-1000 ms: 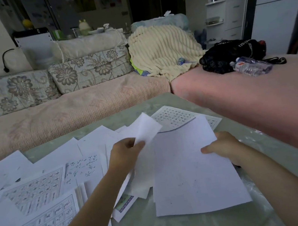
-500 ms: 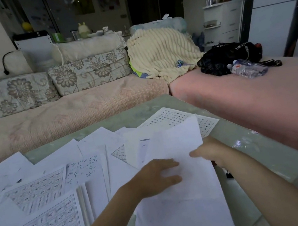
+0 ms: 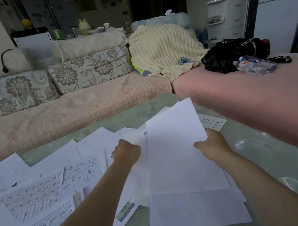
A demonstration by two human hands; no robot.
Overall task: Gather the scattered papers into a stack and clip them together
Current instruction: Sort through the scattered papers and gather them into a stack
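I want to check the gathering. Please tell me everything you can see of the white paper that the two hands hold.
The white paper is thin, its upper face blank; layered edges at its left suggest several sheets. It tilts, far edge raised, near edge on another blank sheet lying on the table. The right hand pinches its right edge, thumb on top; the left hand grips the left side.
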